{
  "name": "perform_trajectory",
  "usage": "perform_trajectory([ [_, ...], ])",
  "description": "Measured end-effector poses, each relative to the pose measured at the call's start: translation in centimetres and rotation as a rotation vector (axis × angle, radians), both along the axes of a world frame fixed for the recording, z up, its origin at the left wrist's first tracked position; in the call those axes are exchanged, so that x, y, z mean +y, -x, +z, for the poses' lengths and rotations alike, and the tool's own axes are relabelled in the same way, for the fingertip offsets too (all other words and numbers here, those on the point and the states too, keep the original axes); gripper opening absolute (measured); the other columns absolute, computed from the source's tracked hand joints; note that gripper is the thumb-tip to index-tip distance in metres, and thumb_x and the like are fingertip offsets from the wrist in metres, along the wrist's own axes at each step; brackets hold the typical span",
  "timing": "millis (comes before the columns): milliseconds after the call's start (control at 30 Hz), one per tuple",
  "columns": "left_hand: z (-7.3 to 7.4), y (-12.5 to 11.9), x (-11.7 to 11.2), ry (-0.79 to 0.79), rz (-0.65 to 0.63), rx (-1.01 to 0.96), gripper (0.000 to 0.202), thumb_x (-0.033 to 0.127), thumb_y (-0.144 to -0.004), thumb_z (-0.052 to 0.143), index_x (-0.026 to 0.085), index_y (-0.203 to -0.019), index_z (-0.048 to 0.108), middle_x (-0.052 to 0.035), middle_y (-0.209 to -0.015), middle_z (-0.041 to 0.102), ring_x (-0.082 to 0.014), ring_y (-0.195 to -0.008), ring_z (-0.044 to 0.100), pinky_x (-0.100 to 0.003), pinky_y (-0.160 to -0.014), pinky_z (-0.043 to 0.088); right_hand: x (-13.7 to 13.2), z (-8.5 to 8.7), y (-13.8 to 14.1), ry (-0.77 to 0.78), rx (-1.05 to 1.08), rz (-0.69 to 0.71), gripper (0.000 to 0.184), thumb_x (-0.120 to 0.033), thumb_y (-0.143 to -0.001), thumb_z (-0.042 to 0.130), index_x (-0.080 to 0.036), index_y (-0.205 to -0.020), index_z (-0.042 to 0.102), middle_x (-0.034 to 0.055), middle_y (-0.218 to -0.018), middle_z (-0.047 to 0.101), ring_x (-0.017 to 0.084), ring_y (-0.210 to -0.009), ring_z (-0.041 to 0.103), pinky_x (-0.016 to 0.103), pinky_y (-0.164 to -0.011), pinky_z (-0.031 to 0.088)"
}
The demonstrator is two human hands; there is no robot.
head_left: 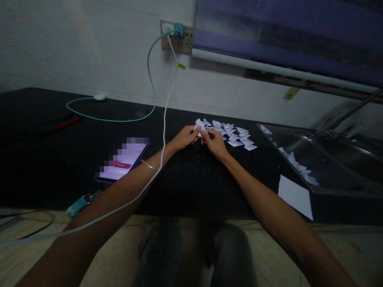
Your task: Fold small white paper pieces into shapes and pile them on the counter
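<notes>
Between both hands, just above the black countertop (191,179), is a small folded piece of white paper (200,124). My left hand (186,137) pinches its left side, the thumb lying on the front. From the right, my right hand (214,142) grips the same piece with thumb and fingers; some fingertips are hidden behind it. Right behind my right hand, several small folded white paper pieces (235,142) lie spread in overlapping rows on the counter.
A lit phone (122,160) and keys with a teal tag (78,206) lie left. A white cable (164,123) hangs across my left arm from the wall socket (185,40). Right are a stack of white paper (295,196) and a metal sink (332,163) with folded pieces along its edge.
</notes>
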State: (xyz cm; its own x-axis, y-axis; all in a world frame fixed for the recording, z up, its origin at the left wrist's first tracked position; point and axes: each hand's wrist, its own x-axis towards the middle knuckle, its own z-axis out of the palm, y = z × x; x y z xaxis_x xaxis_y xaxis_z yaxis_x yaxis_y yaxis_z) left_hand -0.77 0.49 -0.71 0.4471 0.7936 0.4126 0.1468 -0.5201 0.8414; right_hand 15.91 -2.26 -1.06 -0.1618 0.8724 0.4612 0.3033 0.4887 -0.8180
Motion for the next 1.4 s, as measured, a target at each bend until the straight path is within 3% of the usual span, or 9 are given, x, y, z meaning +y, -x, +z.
perform_trajectory([
  [100, 0.3, 0.0, 0.0, 0.089, 0.053, -0.080, 0.038, 0.051, -0.098, 0.053, 0.019, -0.078, 0.062, -0.0014, -0.066, 0.057, -0.0099, -0.053, 0.048, -0.024, -0.051, 0.036, -0.1, 0.2, -0.2, -0.025, -0.047, 0.000, 0.062, -0.080, -0.086, 0.054, -0.022, -0.063, 0.057, -0.0013, -0.059, 0.056, 0.013, -0.057, 0.049, 0.029, -0.059, 0.039],
  [200, 0.9, 0.3, -0.2, 0.111, 0.127, -0.134, 0.029, 0.045, -0.094, 0.061, 0.021, -0.078, 0.061, 0.0009, -0.065, 0.052, -0.0100, -0.054, 0.044, -0.025, -0.050, 0.033, -0.3, 0.4, -0.4, -0.056, -0.077, -0.027, 0.060, -0.076, -0.088, 0.055, -0.022, -0.062, 0.057, -0.0011, -0.059, 0.056, 0.014, -0.058, 0.049, 0.030, -0.060, 0.038],
  [400, 1.7, 0.9, -0.7, 0.056, 0.186, -0.138, 0.040, 0.045, -0.092, 0.063, 0.020, -0.062, 0.055, 0.0022, -0.057, 0.043, -0.0096, -0.053, 0.038, -0.027, -0.051, 0.028, 0.2, 0.0, -0.5, -0.037, -0.001, -0.045, 0.049, -0.066, -0.091, 0.059, -0.023, -0.068, 0.060, -0.0004, -0.062, 0.059, 0.014, -0.058, 0.051, 0.031, -0.059, 0.040],
  [600, 1.8, 0.7, -0.9, 0.133, 0.169, -0.206, 0.041, 0.056, -0.093, 0.061, 0.021, -0.073, 0.062, 0.0032, -0.053, 0.045, -0.0079, -0.048, 0.037, -0.027, -0.047, 0.029, 0.7, -0.5, -0.6, 0.052, 0.074, -0.025, 0.040, -0.061, -0.091, 0.062, -0.024, -0.076, 0.062, -0.0010, -0.061, 0.061, 0.013, -0.053, 0.052, 0.030, -0.055, 0.042],
  [833, 1.5, 0.8, -0.6, 0.182, 0.121, -0.226, 0.046, 0.063, -0.089, 0.063, 0.018, -0.078, 0.065, -0.0022, -0.061, 0.059, -0.0078, -0.048, 0.050, -0.027, -0.045, 0.026, 0.2, -0.2, -0.6, 0.057, 0.118, -0.070, 0.039, -0.058, -0.088, 0.067, -0.021, -0.074, 0.066, -0.0004, -0.058, 0.063, 0.012, -0.049, 0.054, 0.028, -0.050, 0.042],
  [1033, 1.0, 0.6, -0.4, 0.267, 0.032, -0.333, 0.040, 0.054, -0.084, 0.071, 0.016, -0.093, 0.068, -0.0095, -0.082, 0.073, -0.0103, -0.060, 0.065, -0.024, -0.043, 0.024, -0.1, 0.3, -0.4, 0.216, 0.326, -0.081, 0.036, -0.055, -0.078, 0.076, -0.020, -0.083, 0.068, 0.0012, -0.061, 0.069, 0.012, -0.049, 0.060, 0.027, -0.051, 0.050],
  [1200, 1.3, 0.7, -0.9, 0.287, 0.017, -0.342, 0.031, 0.045, -0.089, 0.068, 0.015, -0.096, 0.068, -0.0115, -0.098, 0.076, -0.0101, -0.072, 0.069, -0.020, -0.046, 0.032, -0.2, 0.7, -0.5, 0.301, 0.438, -0.096, 0.028, -0.043, -0.076, 0.077, -0.021, -0.093, 0.070, 0.0030, -0.074, 0.076, 0.012, -0.056, 0.065, 0.027, -0.057, 0.056],
  [1400, 0.9, 0.7, -0.1, 0.308, 0.024, -0.346, 0.029, 0.041, -0.091, 0.068, 0.014, -0.101, 0.069, -0.0098, -0.086, 0.076, -0.0069, -0.053, 0.061, -0.021, -0.042, 0.029, 0.1, 0.8, -0.5, 0.340, 0.488, -0.122, 0.027, -0.036, -0.079, 0.073, -0.021, -0.101, 0.069, -0.0006, -0.063, 0.071, 0.013, -0.051, 0.064, 0.027, -0.054, 0.056],
])
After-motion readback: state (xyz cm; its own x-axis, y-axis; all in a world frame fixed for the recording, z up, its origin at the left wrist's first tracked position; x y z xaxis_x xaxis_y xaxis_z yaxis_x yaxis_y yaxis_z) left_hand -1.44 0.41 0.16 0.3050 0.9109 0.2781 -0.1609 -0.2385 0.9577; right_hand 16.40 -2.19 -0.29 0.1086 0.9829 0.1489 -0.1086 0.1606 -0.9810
